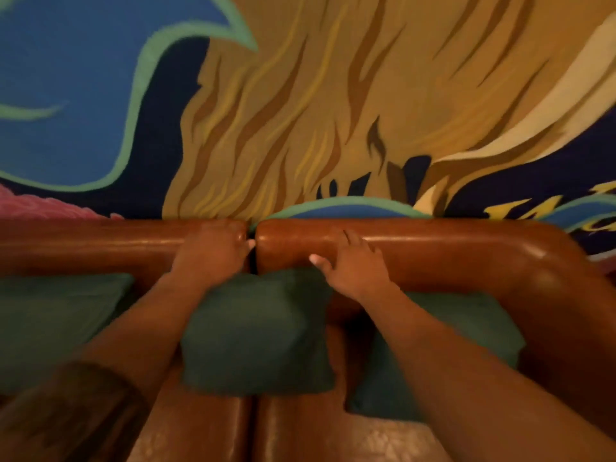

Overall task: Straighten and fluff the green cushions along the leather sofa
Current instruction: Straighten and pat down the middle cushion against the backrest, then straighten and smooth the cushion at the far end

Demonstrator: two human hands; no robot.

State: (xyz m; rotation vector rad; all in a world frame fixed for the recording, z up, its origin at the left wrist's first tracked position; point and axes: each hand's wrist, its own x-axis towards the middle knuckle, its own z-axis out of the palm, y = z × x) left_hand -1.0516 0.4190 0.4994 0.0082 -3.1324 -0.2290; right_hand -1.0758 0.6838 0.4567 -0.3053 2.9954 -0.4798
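Middle cushion (260, 331) between forearms; left hand (213, 253) curled, right hand (353, 268) spread, both above it.

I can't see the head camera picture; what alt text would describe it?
Two bare arms reach over a middle green cushion on a brown leather sofa, the left hand and right hand resting against the backrest above it. More green cushions sit at the left and right, below a colourful wall mural.

Three cushions (258, 331) lean along the sofa (433, 248) backrest, the mural wall (300, 95) behind.
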